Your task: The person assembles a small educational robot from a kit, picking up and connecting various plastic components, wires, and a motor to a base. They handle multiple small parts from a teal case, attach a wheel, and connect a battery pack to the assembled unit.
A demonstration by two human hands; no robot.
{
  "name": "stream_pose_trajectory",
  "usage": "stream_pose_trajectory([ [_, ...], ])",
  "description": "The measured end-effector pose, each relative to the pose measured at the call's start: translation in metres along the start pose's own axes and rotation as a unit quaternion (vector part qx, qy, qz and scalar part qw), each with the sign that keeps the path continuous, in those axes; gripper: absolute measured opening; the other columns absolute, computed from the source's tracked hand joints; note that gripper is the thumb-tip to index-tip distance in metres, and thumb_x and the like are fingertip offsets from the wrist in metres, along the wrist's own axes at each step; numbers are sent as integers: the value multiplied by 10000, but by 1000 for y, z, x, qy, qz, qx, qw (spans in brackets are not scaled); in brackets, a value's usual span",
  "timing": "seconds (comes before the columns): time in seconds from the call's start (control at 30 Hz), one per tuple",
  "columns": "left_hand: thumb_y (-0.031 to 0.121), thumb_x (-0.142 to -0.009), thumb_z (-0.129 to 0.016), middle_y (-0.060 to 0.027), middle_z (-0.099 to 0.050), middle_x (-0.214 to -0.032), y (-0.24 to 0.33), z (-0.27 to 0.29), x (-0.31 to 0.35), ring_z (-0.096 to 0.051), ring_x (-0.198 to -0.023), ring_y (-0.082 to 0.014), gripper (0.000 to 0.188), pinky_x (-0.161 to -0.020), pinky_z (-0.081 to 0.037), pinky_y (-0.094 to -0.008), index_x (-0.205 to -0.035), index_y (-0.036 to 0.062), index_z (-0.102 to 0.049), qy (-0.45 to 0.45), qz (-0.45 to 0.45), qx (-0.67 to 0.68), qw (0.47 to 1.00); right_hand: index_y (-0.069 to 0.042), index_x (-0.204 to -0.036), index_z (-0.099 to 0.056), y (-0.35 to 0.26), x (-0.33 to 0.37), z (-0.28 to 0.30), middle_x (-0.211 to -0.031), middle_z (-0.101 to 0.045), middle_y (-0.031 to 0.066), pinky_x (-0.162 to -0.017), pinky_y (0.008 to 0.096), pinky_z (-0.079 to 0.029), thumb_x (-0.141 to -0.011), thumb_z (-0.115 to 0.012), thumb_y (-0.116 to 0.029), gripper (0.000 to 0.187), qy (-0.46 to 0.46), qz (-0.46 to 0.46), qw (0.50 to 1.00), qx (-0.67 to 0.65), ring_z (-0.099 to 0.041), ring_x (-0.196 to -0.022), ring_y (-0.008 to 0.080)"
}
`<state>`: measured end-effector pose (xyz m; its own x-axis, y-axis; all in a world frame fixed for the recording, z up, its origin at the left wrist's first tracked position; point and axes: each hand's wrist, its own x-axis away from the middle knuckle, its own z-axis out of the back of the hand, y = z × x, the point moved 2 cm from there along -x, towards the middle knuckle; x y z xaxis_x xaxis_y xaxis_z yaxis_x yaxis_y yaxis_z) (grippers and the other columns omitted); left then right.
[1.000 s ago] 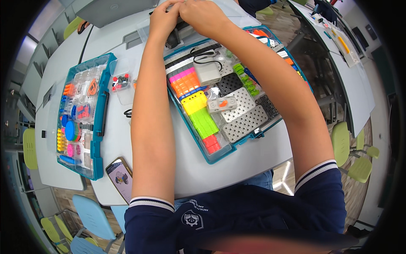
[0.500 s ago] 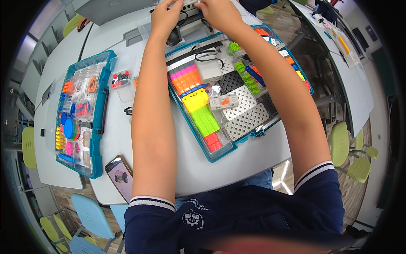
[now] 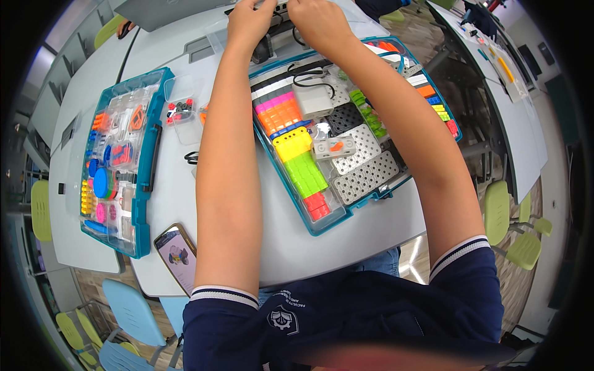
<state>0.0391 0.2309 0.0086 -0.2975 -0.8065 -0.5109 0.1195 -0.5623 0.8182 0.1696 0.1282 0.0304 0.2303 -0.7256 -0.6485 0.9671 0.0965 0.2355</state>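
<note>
Both arms reach to the far edge of the view. My left hand [image 3: 249, 26] and my right hand [image 3: 318, 25] have bent fingers closed around the two ends of a pale piece with dark holes [image 3: 282, 8]. The upper edge cuts off part of it and some fingertips. Just below are a dark round part [image 3: 262, 49] and black cable, beside my left wrist. Under my right forearm lies an open teal-framed case [image 3: 318, 230] of colourful building parts: yellow and green blocks [image 3: 303, 175], perforated grey plates [image 3: 365, 177] and a white box [image 3: 312, 99] with a black cord.
A second teal case [image 3: 144, 210] of parts stands at the left. Near it are a small clear box [image 3: 187, 130] with red and black pieces and a phone [image 3: 176, 255] showing a model. A grey laptop [image 3: 164, 12] sits at the back; chairs [image 3: 133, 312] surround the table.
Both hands have shifted slightly up, so the held piece is more cut off by the upper edge. The teal case with plates appears slightly farther right.
</note>
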Motion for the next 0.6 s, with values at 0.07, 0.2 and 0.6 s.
stream_pose_trajectory([
  [0.07,344,-928,-647,-48,-755,-1077,-1,0,0,-658,-1027,-153,297,-903,-494,-291,-1132,197,-805,3,16,0,1000,8,-930,-664,1,0,-3,-885,-669,177,-649,390,-602,-817,-630,-23,122,16,28,999,18,-734,-772,320],
  [0.2,340,-942,-655,-54,-744,-1073,2,1,0,-652,-1007,-158,359,-896,-494,-304,-1212,126,-754,-19,13,7,1000,-25,-937,-669,6,0,-5,-890,-685,115,-649,329,-604,-781,-688,-35,158,72,92,993,30,-742,-790,256],
  [0.6,228,-953,-629,-107,-751,-958,5,-5,2,-680,-874,-194,281,-794,-532,-324,-1113,39,-762,17,-5,46,999,-36,-953,-653,12,7,0,-910,-678,86,-667,356,-592,-819,-688,-75,144,108,117,987,-34,-731,-815,258],
])
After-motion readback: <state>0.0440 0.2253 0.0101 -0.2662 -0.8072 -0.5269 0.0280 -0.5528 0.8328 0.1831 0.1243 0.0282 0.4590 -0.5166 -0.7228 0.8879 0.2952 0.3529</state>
